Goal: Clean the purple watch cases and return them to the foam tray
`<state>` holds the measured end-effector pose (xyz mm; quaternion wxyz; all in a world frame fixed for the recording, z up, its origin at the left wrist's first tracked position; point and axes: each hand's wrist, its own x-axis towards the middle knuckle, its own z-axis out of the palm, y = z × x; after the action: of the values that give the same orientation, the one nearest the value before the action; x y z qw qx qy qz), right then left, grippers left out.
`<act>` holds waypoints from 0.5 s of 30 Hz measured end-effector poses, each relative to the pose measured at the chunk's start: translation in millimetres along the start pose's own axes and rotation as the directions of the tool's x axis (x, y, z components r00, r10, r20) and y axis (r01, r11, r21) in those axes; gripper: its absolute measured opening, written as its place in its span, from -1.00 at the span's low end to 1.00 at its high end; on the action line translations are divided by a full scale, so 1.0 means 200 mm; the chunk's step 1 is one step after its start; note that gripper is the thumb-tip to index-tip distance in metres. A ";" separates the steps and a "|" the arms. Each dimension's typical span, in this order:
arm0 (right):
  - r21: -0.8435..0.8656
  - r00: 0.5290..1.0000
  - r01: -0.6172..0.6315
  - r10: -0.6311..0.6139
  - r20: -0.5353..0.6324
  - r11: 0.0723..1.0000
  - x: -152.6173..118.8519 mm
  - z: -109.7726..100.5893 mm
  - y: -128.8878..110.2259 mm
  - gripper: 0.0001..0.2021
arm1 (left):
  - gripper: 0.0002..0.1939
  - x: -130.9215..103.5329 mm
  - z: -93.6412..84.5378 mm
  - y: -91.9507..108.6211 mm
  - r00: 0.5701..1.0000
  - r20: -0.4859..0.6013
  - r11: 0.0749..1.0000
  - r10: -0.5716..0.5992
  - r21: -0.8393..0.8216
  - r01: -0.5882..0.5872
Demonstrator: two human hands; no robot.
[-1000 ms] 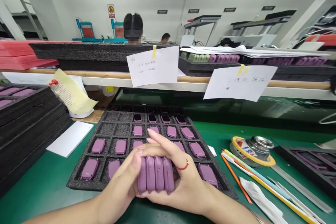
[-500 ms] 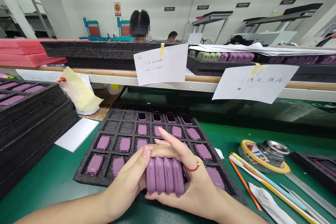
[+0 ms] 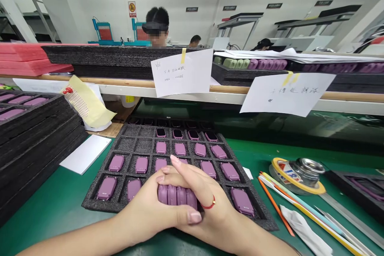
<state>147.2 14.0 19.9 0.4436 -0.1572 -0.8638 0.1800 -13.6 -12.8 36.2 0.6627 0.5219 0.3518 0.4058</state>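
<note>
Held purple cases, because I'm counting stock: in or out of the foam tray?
Out: the left hand and right hand clasp the purple cases in a row.

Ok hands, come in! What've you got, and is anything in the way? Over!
Left hand, right hand: clasped around a row of purple cases. Row partly covered by the hands. Hands also block some of the foam tray beyond.

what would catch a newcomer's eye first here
Probably the row of purple cases clasped between the left hand and right hand at the lower centre, with a thin red band on the right one. Just beyond and beneath them, a black foam tray holds more purple pieces in compartments. Above it, two white handwritten notes hang taped along the shelf edge.
</note>
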 end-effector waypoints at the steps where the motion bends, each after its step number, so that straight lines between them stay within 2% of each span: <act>1: 0.000 1.000 0.008 -0.008 0.016 1.000 0.00 0.00 0.00 -0.14 | -0.41 0.00 0.00 0.00 1.000 -0.012 1.000 0.001 0.014 -0.001; 4: -0.019 0.997 0.054 -0.053 0.055 0.998 -0.01 -0.02 -0.01 -0.14 | -0.33 -0.02 0.01 -0.01 0.990 -0.136 0.994 0.025 0.110 -0.010; 6: -0.012 0.996 0.045 -0.044 0.072 0.999 -0.01 -0.04 -0.02 -0.09 | -0.36 -0.04 0.02 -0.01 0.977 -0.204 0.982 0.066 0.189 -0.027; 8: 0.082 0.998 -0.037 0.032 0.056 0.996 -0.01 -0.07 -0.03 -0.01 | -0.41 -0.05 0.02 0.00 0.975 -0.188 0.968 0.116 0.239 -0.069; 10: 0.227 0.986 -0.160 0.166 -0.004 0.961 -0.01 -0.09 -0.02 -0.09 | -0.49 -0.06 0.02 0.01 0.979 -0.131 0.954 0.154 0.276 -0.113; 11: 0.296 0.967 -0.224 0.250 -0.051 0.928 -0.01 -0.09 -0.01 -0.20 | -0.52 -0.06 0.02 0.01 0.980 -0.105 0.946 0.169 0.295 -0.132; 13: 0.410 0.900 -0.330 0.415 -0.136 0.850 -0.01 -0.10 0.01 -0.42 | -0.56 -0.07 0.02 0.02 0.977 -0.073 0.927 0.200 0.335 -0.165; 15: 0.503 0.836 -0.392 0.527 -0.154 0.770 -0.01 -0.10 0.03 -0.50 | -0.58 -0.07 0.02 0.02 0.970 -0.040 0.905 0.241 0.371 -0.209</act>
<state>164.3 22.0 26.6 0.5293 -0.2827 -0.6582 0.4545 -17.0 -25.6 40.6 0.4876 0.6550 0.3861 0.4291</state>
